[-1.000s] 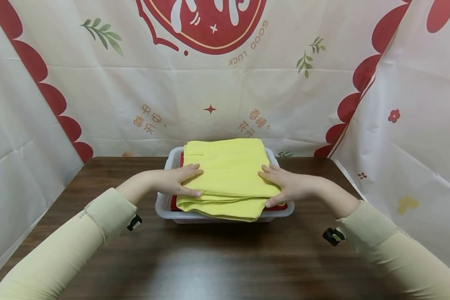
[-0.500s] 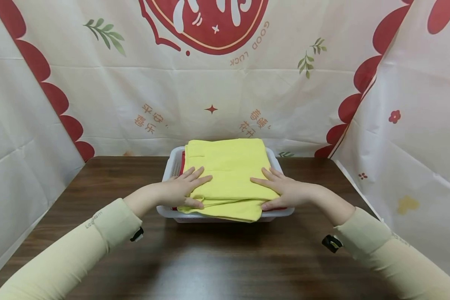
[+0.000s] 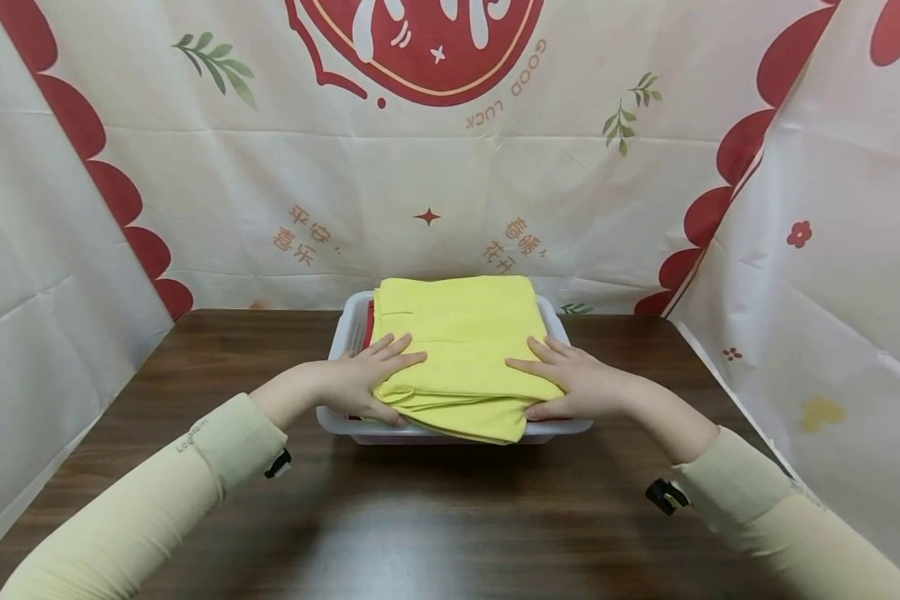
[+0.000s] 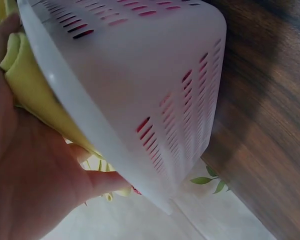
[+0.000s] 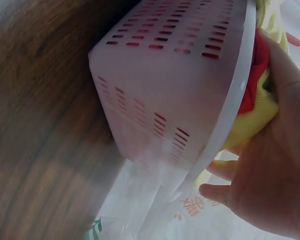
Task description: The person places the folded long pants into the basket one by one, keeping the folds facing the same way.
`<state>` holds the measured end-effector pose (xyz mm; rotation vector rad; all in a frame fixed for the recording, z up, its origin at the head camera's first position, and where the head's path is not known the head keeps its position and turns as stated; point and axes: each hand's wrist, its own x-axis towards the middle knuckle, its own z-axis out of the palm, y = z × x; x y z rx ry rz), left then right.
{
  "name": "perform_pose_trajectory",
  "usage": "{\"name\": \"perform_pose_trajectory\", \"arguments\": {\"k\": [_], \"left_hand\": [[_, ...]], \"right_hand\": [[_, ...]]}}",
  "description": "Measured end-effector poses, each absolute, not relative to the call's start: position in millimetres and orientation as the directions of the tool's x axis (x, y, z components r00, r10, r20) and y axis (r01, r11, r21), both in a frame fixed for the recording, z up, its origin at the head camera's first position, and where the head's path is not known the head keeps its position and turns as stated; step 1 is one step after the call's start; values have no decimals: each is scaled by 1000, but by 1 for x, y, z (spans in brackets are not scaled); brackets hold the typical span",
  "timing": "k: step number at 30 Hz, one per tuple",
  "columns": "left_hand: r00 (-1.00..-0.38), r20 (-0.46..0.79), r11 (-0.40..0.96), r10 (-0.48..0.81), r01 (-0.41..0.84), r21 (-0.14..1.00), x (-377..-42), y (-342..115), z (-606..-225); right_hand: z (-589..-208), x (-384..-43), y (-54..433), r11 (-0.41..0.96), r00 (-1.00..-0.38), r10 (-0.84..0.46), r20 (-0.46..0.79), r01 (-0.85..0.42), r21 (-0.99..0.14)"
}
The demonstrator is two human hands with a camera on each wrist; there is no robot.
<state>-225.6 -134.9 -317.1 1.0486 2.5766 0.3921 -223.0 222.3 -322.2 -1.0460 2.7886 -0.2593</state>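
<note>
A folded yellow garment lies on top in a white slotted plastic basket. My left hand rests on its left side, fingers spread and mostly straight, thumb by the near fold. Over the right side lies my right hand, also with spread fingers on the cloth. Red fabric shows under the yellow cloth in the right wrist view and through the basket's slots. In the left wrist view the left hand lies along the basket rim beside the yellow cloth. What lies deeper in the basket is hidden.
The basket stands on a dark wooden table, near its back edge. A white printed curtain hangs behind the table and along both sides. Wrist cameras sit below the sleeve cuffs.
My left hand has shifted inward and nearer to me on the cloth, its fingers more spread. My right fingers have slid slightly inward. The garment stays in the basket; the view has shifted slightly.
</note>
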Motion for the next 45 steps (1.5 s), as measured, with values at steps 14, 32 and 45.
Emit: {"name": "perform_pose_trajectory", "arguments": {"k": [14, 32, 45], "left_hand": [[-690, -170, 699, 703, 628, 341, -221, -135, -319], [-662, -18, 657, 750, 741, 140, -220, -124, -301], [-468, 300, 540, 831, 807, -237, -198, -131, -329]], "right_hand": [[-335, -206, 216, 684, -711, -692, 126, -701, -201], [-331, -201, 216, 630, -690, -686, 233, -722, -285], [-332, -201, 223, 638, -679, -705, 204, -733, -238]]}}
